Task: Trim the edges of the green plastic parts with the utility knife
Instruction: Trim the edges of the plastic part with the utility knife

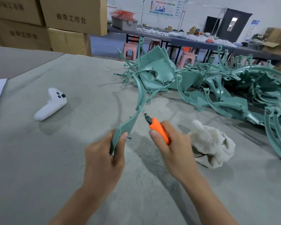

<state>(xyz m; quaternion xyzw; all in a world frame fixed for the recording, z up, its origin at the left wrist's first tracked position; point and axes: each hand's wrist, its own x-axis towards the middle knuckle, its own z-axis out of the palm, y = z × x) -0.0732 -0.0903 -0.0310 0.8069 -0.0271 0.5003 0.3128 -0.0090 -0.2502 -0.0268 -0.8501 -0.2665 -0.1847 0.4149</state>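
Hands both hold something. The left hand grips the lower end of a curved green plastic part, raised above the middle of the counter. The right hand is wrapped round the orange utility knife, its blade tip just beside the part's edge; contact cannot be told. A pile of green parts lies along the far right edge, with a crumpled cloth nearer. A white controller rests toward the left edge.
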